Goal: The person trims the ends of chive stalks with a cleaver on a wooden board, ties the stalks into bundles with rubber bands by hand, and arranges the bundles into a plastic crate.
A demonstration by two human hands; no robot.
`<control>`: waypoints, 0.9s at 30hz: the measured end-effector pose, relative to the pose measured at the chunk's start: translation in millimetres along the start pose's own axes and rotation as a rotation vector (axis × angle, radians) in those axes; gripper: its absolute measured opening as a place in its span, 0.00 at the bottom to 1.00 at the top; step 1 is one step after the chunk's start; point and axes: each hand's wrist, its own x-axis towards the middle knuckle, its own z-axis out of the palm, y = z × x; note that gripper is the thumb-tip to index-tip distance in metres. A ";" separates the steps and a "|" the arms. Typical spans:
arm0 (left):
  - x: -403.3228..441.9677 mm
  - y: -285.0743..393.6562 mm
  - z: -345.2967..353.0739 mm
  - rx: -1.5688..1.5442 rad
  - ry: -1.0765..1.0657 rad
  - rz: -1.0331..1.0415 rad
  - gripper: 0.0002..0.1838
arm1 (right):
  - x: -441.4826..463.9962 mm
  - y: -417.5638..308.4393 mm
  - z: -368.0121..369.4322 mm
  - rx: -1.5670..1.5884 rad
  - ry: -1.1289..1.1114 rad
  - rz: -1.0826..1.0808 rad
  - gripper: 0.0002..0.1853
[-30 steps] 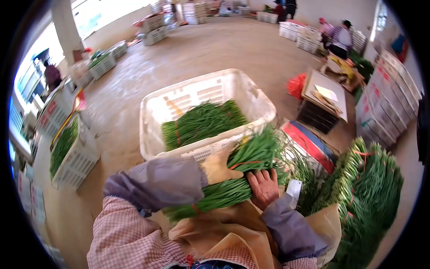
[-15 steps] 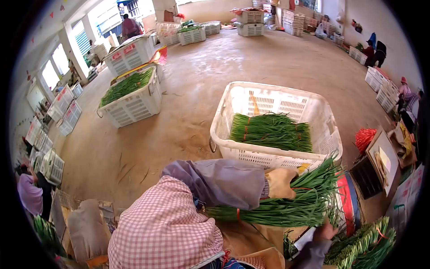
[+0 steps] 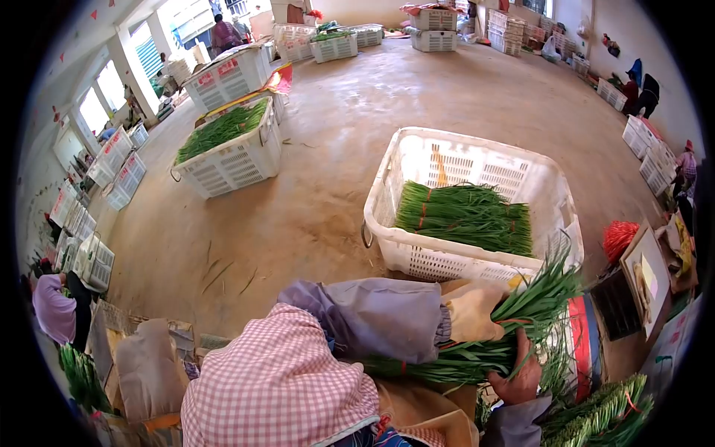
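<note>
My left hand (image 3: 477, 309), in a tan glove, lies over a long bundle of green stalks (image 3: 439, 362) tied with red bands, its fingers wrapped round the stalks. My bare right hand (image 3: 518, 372) holds the same bundle from the right, thumb and fingers curved round it below the leafy end. The bundle lies across my lap. Just beyond it a white plastic crate (image 3: 480, 145) holds tied green bundles (image 3: 465, 220). More tied bundles (image 3: 596, 417) lie at the lower right.
Another white crate full of greens (image 3: 231, 167) stands at the left. A red bunch of ties (image 3: 620, 238) and a small stand with a board (image 3: 646, 279) are at the right. One person (image 3: 56, 309) sits far left; others are along the walls.
The view has swung left. My right hand, which dipped below the bundle half a second ago, is back on it. The bundle's leafy end points more upward.
</note>
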 end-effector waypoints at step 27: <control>-83.3 4.8 -60.9 0.644 -0.510 -0.219 0.57 | -23.5 10.3 56.8 -0.173 0.153 -0.119 0.21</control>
